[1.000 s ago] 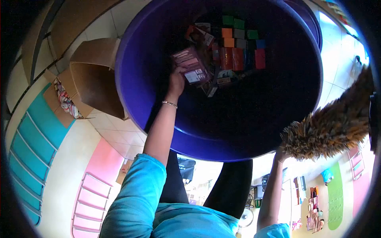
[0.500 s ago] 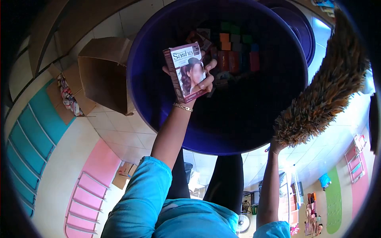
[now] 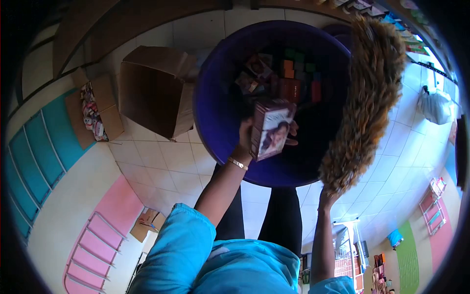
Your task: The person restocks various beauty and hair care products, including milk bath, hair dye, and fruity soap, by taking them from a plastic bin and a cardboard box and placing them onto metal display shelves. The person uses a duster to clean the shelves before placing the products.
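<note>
My left hand (image 3: pixel 246 133) is wrapped round a hair dye box (image 3: pixel 272 131) with a woman's picture on its front. That box is over the near part of a large purple tub (image 3: pixel 207 128). Inside the tub lie several small boxes, among them a red box (image 3: pixel 290 90) and an orange box (image 3: pixel 288 68). A brown feather duster (image 3: pixel 368 100) rises from my right hand (image 3: pixel 328 197), which grips its lower end. The fluffy head covers part of the tub's right rim. My right fingers are mostly hidden by the feathers.
An open cardboard box (image 3: pixel 152 95) is on the tiled floor left of the tub. Farther left is another carton (image 3: pixel 104 110) with packets in it. A white plastic bag (image 3: pixel 435 105) is at the right. Shelves with goods (image 3: pixel 413 44) are at the upper right.
The hair dye box has come down and right towards me, and has tilted. The duster now stands more upright, further left across the tub's rim. The view has shifted, so the tub appears smaller.
</note>
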{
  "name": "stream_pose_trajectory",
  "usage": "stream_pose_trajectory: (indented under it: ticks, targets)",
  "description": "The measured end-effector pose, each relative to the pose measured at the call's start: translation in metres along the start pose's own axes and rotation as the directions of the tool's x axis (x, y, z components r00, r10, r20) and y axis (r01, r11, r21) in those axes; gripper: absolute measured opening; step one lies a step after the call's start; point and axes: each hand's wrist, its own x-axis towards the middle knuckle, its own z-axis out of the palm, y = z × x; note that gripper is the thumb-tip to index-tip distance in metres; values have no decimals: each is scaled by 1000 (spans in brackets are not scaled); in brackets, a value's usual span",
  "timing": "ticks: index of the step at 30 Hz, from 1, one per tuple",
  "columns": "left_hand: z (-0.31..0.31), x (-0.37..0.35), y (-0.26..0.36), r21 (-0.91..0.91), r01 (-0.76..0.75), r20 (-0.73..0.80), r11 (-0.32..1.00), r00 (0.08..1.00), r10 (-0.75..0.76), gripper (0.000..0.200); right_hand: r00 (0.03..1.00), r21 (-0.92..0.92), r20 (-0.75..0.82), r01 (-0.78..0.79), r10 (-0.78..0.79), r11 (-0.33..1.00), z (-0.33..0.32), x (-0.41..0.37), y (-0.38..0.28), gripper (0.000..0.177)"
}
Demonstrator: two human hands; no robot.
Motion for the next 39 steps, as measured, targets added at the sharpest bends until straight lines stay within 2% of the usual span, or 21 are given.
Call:
stream_pose_trajectory:
  ticks: [3,5,7,8,9,10,11,13,14,17,19,20,22,24,26,29,31,32,35,37,39]
  targets:
    - [17,-23,-6,-245,104,40,964,994,-98,74,996,-132,59,68,-60,989,-25,-51,-2,57]
    - [19,-48,-13,-156,41,62,987,998,-32,73,973,-114,223,-42,67,993,-44,-80,-12,47]
    - [36,-58,-2,-82,17,76,997,997,-11,71,896,91,409,-232,176,969,-63,-100,-26,46]
    - [49,-61,11,-46,22,75,999,997,-18,71,930,-62,368,0,23,998,-57,-116,-31,43]
    - [59,-65,26,-6,26,74,1000,997,-26,70,913,132,404,-111,49,985,-62,-112,-68,40]
    - [28,-89,38,122,-51,-146,991,987,69,70,892,318,447,-224,63,921,-69,-100,-125,38]
    - [29,-96,52,69,-34,-119,997,992,42,71,870,484,489,-332,65,810,-73,-95,-160,36]
    - [79,-93,88,-154,181,300,971,945,-129,73,837,301,506,57,-210,952,-68,-109,-168,31]
    - [88,-101,99,-191,247,389,950,908,-158,73,847,267,509,18,-157,963,-61,-114,-171,30]
    - [47,-151,106,-134,-111,-157,985,983,89,77,896,375,381,76,-228,924,-53,-109,-194,28]
    - [86,-160,112,169,-295,-229,940,916,329,80,912,414,359,36,-199,910,-55,-107,-216,27]
    - [99,-167,115,320,-373,-234,871,860,454,81,922,489,368,-82,-120,868,-54,-108,-228,27]
    - [115,-172,120,-20,-300,86,954,950,301,85,912,618,410,-293,20,729,-58,-112,-247,26]
    - [149,-172,114,242,-342,217,908,931,293,82,947,657,318,-183,-50,732,-60,-123,-249,26]
    - [173,-191,106,213,-299,91,930,954,285,71,941,643,258,1,-217,766,-68,-146,-243,26]
    - [202,-216,93,293,-334,208,896,937,281,70,858,443,396,134,-328,886,-92,-176,-234,26]
    - [170,-249,100,372,-384,-100,845,889,448,65,910,537,314,65,-271,841,-93,-187,-223,26]
    - [177,-265,87,395,-416,-122,819,860,495,71,937,588,273,15,-217,808,-97,-185,-225,26]
    - [236,-290,62,365,-313,84,877,949,303,70,989,762,147,-117,6,637,-89,-168,-216,25]
    - [235,-305,54,393,-292,195,872,953,231,68,956,898,273,-294,110,328,-131,-168,-242,32]
    - [231,-306,52,316,-310,189,897,947,261,66,989,828,89,-7,-119,561,-144,-178,-247,37]
